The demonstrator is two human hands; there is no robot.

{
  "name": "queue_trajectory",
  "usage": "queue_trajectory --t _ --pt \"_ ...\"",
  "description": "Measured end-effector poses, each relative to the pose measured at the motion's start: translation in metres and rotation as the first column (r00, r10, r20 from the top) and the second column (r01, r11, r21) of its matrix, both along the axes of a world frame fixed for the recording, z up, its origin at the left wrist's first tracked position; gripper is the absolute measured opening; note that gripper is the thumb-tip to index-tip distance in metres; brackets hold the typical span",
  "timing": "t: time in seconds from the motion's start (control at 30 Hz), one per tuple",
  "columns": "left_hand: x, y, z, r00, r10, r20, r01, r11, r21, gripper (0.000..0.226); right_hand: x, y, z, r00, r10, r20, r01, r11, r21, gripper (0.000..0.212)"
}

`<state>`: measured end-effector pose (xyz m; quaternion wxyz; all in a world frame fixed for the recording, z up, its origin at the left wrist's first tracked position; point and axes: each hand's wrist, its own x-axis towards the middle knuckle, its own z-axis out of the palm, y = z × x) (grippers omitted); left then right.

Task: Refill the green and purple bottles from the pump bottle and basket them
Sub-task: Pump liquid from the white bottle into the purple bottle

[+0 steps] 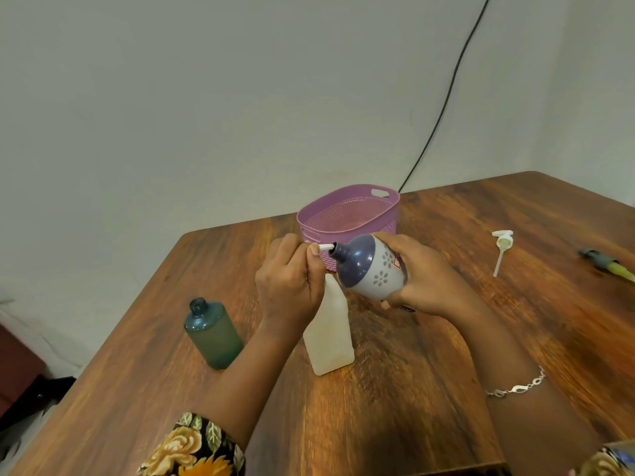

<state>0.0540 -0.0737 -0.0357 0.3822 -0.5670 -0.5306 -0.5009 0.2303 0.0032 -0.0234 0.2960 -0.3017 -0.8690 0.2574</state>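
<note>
- Centre of frame: the right hand [424,278] grips the purple bottle [372,266], which is tipped sideways with its neck pointing left.
- The left hand's [288,281] fingers [314,251] pinch a white tube [326,247] at that bottle's mouth.
- A white bottle [330,334] stands on the tabletop [395,389] just below both hands.
- The green bottle [213,333] stands uncapped at lower left.
- The basket [347,211] sits behind the hands.

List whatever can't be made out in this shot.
Head view throughout:
- Neck of the white bottle: hidden behind the left hand.
- Far end of the white tube: buried in the left fingers that pinch it.
- Fill level of the purple bottle: opaque wall; the gripping right hand covers its base.
- The green object: blurred, cut off by the right edge.
</note>
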Motion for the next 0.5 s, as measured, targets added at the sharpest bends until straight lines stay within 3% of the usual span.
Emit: queue_trajectory --t 0.23,0.5 --pt "0.008 0.000 -0.015 0.996 0.052 0.070 -0.053 0.998 0.014 0.032 -0.003 0.001 -0.002 1.000 0.012 0.019 -0.012 1.000 0.006 0.086" --pt "0.006 0.002 -0.009 0.997 -0.007 0.074 0.007 1.000 -0.003 0.044 -0.004 -0.002 -0.001 1.000 0.023 0.010 -0.024 1.000 0.014 0.087"
